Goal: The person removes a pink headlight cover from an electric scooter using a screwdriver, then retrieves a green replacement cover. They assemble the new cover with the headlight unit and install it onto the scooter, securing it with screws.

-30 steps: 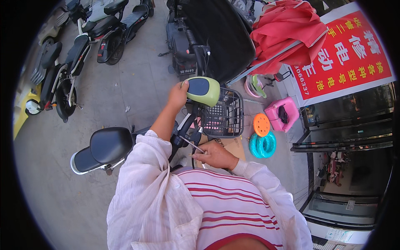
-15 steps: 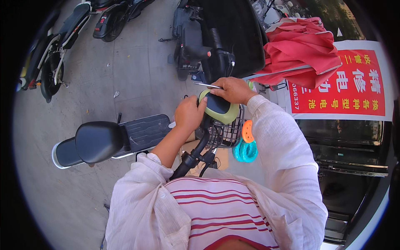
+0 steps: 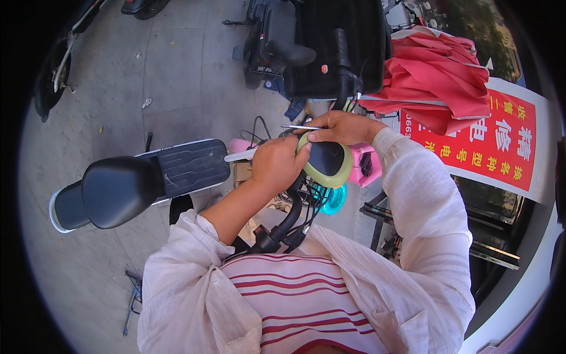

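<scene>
My left hand [image 3: 277, 160] is closed on the left edge of a green housing with a black top panel [image 3: 325, 158], on the electric bike's handlebar [image 3: 289, 215]. My right hand [image 3: 345, 127] is closed on a thin silver metal tool [image 3: 295, 126], its thumb and fingers at the housing's upper edge. Cables and a brake lever hang below the housing, and part of a wire basket shows behind it. The bike's black seat [image 3: 121, 190] and footboard [image 3: 191, 168] lie to the left.
Parked scooters [image 3: 274, 35] stand above and at upper left. A folded red canopy [image 3: 430, 76] and a red banner [image 3: 507, 165] are at right, over a dark doorway. A pink plastic item [image 3: 362, 168] and turquoise rings [image 3: 333, 200] sit on the pavement [image 3: 94, 259].
My right hand has risen with the tool from beside the brake lever to the housing's top. My left hand has shifted onto the housing's left edge. The view has shifted.
</scene>
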